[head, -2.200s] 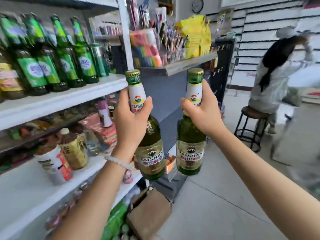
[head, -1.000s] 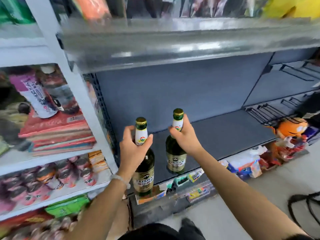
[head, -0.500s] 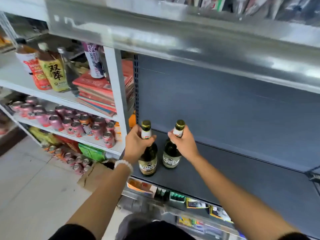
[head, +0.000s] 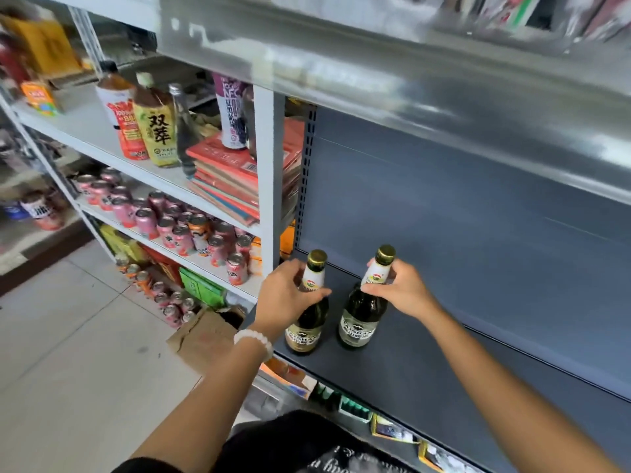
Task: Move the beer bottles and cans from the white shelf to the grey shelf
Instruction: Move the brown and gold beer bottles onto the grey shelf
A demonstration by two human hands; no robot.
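Two green Taishan beer bottles with gold caps stand side by side at the left end of the grey shelf (head: 444, 363). My left hand (head: 286, 295) is wrapped around the neck of the left bottle (head: 307, 332). The neck of the right bottle (head: 360, 326) is held by my right hand (head: 399, 290), fingers on its white collar label. Both bottles look upright with their bases on the grey board. The white shelf (head: 269, 186) stands directly to the left.
The white shelf holds tea bottles (head: 155, 126), a stack of red boxes (head: 228, 179) and several pink cans (head: 177, 230). A cardboard box (head: 205, 336) and more cans sit on the floor below. A grey shelf board (head: 392, 87) overhangs above the bottles.
I carried both bottles from beside the white shelf down into the grey shelf and set them on its board. My fingers have slid up toward the necks.
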